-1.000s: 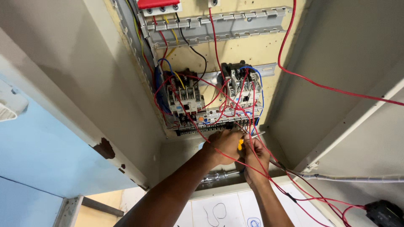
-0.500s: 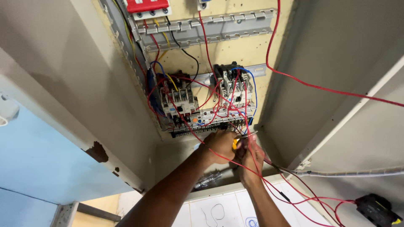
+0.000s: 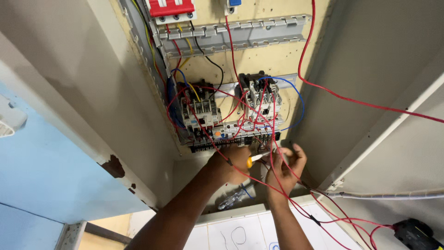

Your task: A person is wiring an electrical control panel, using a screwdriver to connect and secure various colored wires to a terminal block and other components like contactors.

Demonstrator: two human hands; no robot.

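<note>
Spreading fingers, right hand (image 3: 283, 167) vs earlier.

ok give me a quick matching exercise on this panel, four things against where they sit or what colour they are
Things:
1. breaker
2. screwdriver
3. left hand
4. black device

Descriptions:
A. bottom right corner of the view
B. red, at the top of the cabinet
C. yellow and white, under the terminal strip
D. closed around the tool's handle

Pairs: 1-B, 2-C, 3-D, 4-A
</note>
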